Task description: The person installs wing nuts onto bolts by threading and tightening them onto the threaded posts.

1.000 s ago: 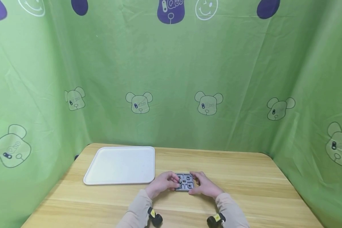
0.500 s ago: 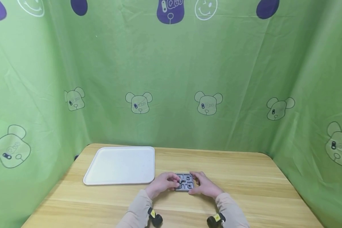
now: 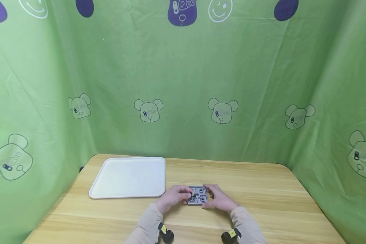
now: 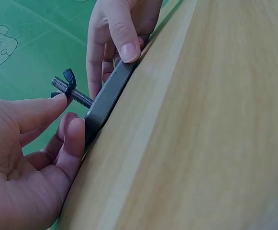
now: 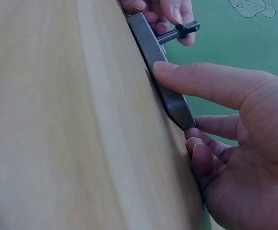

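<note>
Left hand (image 3: 173, 197) pinching wing nut (image 4: 70, 79), right hand (image 3: 221, 200) gripping plate (image 4: 109, 98), wooden table (image 3: 262, 186) spreading beneath, white tray (image 3: 129, 178) lying at plate's ten o'clock, green curtain (image 3: 183, 67) hanging at twelve

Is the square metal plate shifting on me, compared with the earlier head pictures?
No; the square metal plate shows no visible shift either way against the white tray.

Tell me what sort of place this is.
Probably a small indoor recording booth: printed green fabric hangs at the back and both sides, a wooden table stands within it, and the person wears wrist cameras.
</note>
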The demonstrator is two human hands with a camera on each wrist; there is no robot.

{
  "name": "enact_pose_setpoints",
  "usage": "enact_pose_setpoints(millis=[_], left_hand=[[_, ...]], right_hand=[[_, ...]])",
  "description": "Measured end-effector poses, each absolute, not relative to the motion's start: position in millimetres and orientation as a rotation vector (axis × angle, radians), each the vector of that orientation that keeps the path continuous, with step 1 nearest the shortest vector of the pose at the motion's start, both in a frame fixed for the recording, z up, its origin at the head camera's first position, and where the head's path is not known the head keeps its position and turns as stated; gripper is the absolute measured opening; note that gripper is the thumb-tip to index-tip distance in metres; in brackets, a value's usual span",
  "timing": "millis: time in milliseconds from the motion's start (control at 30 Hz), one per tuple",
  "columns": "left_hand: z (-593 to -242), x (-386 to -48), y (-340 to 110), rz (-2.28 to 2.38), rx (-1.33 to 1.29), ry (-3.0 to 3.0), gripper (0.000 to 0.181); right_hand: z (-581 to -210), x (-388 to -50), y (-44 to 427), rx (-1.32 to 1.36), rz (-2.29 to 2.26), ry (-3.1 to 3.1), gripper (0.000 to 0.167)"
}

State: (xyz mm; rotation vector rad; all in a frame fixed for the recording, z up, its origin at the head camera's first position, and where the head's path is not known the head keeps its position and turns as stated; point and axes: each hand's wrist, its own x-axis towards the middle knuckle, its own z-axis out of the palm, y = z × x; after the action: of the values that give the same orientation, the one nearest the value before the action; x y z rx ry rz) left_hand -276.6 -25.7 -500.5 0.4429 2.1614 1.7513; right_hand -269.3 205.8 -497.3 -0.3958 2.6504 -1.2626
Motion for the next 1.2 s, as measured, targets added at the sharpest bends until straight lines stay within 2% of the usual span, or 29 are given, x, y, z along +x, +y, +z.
enact_pose_setpoints(millis=[467,900,1200], left_hand=[[-502.1,-277.5,-24.7,1.797,0.396,2.133,0.012],[-499.0,-277.1,-26.2,1.742,0.442,2.139,0.026],[-500.3,-277.1,-26.3,1.733,0.433,2.159,0.026]], right_hand=[[-496.3,-267.9,205.1,-0.397,-1.267,2.648,0.092],[-496.2,-268.3,205.9,-0.398,-1.263,2.646,0.093],[-495.4,-267.8,205.6,-0.394,-1.259,2.647,0.092]])
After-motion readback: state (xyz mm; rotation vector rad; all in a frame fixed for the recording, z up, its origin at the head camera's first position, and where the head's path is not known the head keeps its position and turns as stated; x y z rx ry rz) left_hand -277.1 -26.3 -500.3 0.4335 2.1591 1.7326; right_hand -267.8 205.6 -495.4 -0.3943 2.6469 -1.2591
